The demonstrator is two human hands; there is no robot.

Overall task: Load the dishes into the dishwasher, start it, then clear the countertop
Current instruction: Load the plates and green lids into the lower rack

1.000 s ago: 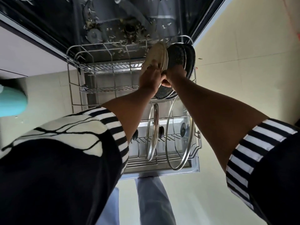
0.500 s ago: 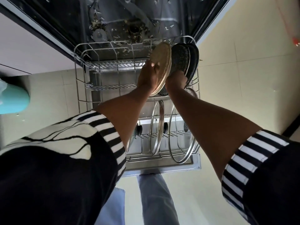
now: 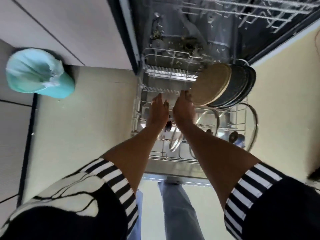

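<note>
The dishwasher's lower rack (image 3: 173,71) is pulled out over the open door. A beige plate (image 3: 210,84) stands on edge in it, leaning against dark plates (image 3: 240,84) at the far right. Glass lids (image 3: 251,122) stand upright nearer to me. My left hand (image 3: 157,112) hovers above the rack with straight fingers and holds nothing. My right hand (image 3: 183,110) is beside it, fingers extended, with its fingertips just left of the beige plate's lower edge; whether they touch is unclear.
A teal bin (image 3: 38,73) with a liner stands on the floor at the left by the white cabinets (image 3: 69,28). The upper rack (image 3: 259,11) is inside the machine. The door's front edge (image 3: 173,179) lies just before my legs.
Both hands have let go of the beige plate and drawn back toward me and to the left. The plate now stands in the rack by itself. The camera has tilted left.
</note>
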